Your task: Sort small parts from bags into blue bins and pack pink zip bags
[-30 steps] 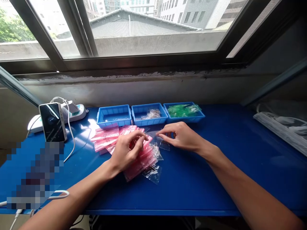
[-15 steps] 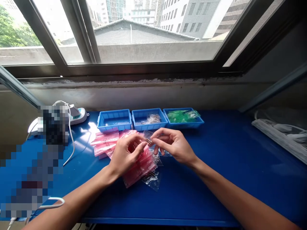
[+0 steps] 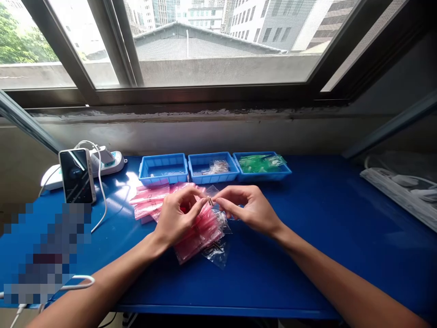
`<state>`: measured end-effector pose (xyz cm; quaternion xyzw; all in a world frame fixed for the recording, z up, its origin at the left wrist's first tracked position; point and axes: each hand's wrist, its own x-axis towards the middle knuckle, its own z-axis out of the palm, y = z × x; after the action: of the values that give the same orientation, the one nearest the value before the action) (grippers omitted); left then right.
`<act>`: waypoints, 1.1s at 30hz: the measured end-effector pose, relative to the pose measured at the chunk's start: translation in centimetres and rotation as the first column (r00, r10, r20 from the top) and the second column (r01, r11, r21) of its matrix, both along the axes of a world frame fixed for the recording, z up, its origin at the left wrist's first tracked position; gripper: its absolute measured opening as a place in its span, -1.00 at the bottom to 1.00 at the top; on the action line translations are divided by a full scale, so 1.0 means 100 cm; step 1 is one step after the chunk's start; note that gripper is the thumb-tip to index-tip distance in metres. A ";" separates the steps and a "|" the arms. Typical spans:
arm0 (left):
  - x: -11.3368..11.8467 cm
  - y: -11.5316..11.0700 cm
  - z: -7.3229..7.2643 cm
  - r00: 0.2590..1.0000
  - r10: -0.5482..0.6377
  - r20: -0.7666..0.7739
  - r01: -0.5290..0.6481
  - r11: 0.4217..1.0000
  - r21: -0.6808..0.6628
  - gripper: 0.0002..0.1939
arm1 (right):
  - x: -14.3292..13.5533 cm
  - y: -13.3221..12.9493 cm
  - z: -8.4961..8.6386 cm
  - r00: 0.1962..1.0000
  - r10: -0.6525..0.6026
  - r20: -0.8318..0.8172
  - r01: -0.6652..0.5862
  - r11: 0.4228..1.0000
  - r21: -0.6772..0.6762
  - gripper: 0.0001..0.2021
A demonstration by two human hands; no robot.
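Both hands meet above the middle of the blue bench (image 3: pixel 307 255), and between their fingertips sits one small metal pin (image 3: pixel 210 201) — a short, thin piece, too small to name more closely. The left hand (image 3: pixel 177 216) comes in from the left with thumb and forefinger pinched narrow at the pin's left end; the right hand (image 3: pixel 249 209) mirrors it from the right, thumb and forefinger closed to a fine pinch at the other end. Which of the two truly bears the pin cannot be told, since both sets of fingertips touch it.

The pin's long axis looks slightly tilted from upright, crossing the line that joins the two hands, so each hand meets it from the side rather than end-on. It is held in the air, not resting on anything.

Directly beneath and a little toward the left hand lies a fanned heap of pink zip bags (image 3: pixel 191 228), with a few clear bags (image 3: pixel 216 253) at its near edge. Beyond the hands, in a row by the wall, stand three blue trays: the left tray (image 3: pixel 163 160) almost bare, the middle tray (image 3: pixel 211 159) with clear packets, the right tray (image 3: pixel 283 172) with green pieces. A phone (image 3: pixel 77 175) stands propped far to the left, by a white power strip (image 3: pixel 112 159).
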<state>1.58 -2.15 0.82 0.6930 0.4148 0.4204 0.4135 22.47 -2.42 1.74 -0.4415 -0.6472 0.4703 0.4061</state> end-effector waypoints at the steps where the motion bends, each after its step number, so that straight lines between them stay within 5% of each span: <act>1: 0.000 0.000 0.000 1.000 0.000 0.004 0.000 1.000 0.002 -0.77 | 0.000 0.000 0.000 1.000 0.003 -0.010 -0.003 1.000 -0.009 -0.77; 10: -0.003 -0.001 -0.002 0.997 -0.056 0.056 0.051 0.995 0.088 -0.90 | 0.000 -0.001 -0.006 0.998 0.006 -0.057 0.001 0.991 0.132 -0.82; 15: -0.005 0.002 -0.002 0.999 -0.028 0.044 0.012 0.944 0.331 -0.87 | 0.001 -0.003 -0.008 0.997 -0.062 0.041 0.035 0.878 0.477 -0.70; 21: -0.004 0.003 -0.004 0.999 -0.013 0.035 -0.001 0.923 0.384 -0.84 | 0.001 -0.005 -0.005 0.992 -0.103 0.071 0.040 0.798 0.601 -0.69; 26: -0.003 -0.001 0.000 0.997 -0.039 0.072 0.026 0.984 0.178 -0.96 | 0.000 -0.006 -0.003 0.986 -0.134 0.099 0.060 0.838 0.543 -0.86; 33: -0.001 0.000 0.005 0.983 -0.057 0.174 0.086 0.984 -0.159 -0.71 | -0.004 -0.007 -0.004 0.992 -0.075 0.099 0.045 0.960 0.276 -0.64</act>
<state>1.50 -2.13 1.34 0.6326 0.3866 0.4264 0.5183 22.06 -3.11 1.35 -0.4258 -0.7132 0.3394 0.4414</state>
